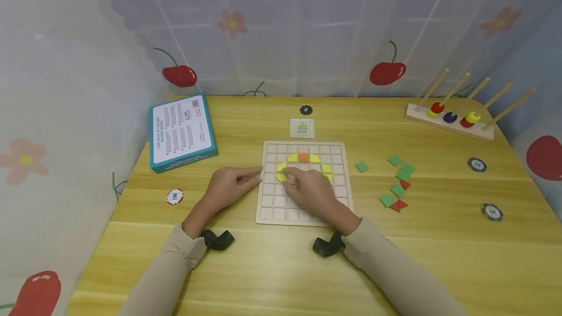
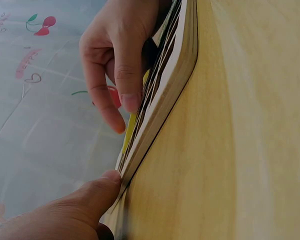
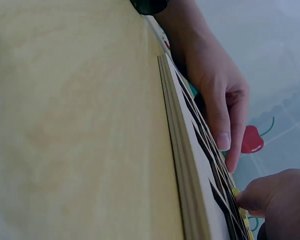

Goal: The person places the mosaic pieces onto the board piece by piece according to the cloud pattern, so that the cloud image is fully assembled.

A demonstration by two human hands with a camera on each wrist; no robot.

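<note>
A wooden grid board [image 1: 268, 204] lies on the table between my hands. Yellow quarter-round pieces [image 1: 292, 158] and an orange square [image 1: 303, 157] sit in its upper cells. My left hand [image 1: 230, 187] has its fingers stretched toward the board's left edge, and its thumb [image 2: 107, 182] touches that edge in the left wrist view. Over the board, my right hand [image 1: 313, 191] reaches to the yellow pieces at the left with thumb and index finger apart. In the right wrist view its thumb touches a yellow piece [image 3: 236, 192]; the board's middle cells are partly hidden beneath this hand.
Green squares [image 1: 387, 200] and red triangles [image 1: 398, 205] lie loose to the right. Behind the board are a small pattern card [image 1: 302, 128] and a black chip [image 1: 306, 109]. A teal box [image 1: 182, 130] stands left, a bead peg rack [image 1: 452, 121] back right.
</note>
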